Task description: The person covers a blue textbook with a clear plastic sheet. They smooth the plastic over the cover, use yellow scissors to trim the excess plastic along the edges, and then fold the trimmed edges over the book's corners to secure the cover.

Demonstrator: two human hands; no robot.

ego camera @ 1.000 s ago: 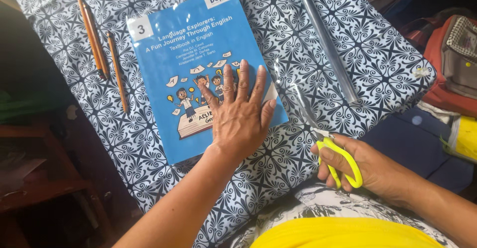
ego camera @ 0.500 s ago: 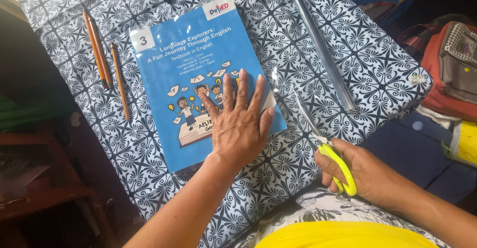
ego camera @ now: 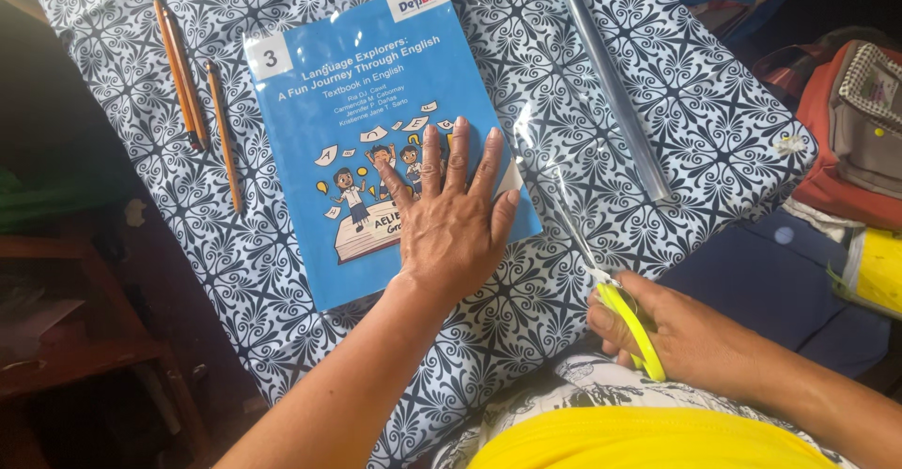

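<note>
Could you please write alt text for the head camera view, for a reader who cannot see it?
A person's left hand presses flat on a blue textbook lying on a patterned cloth, while the right hand holds yellow-handled scissors. Pencils lie left of the book.

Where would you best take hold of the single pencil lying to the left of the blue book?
Grip the single pencil around its bare middle, coming straight down from above with the fingers on its two long sides. It lies flat on the patterned cloth, apart from the pencil pair and the blue book, so both sides are free. The left hand is nearest.
</note>
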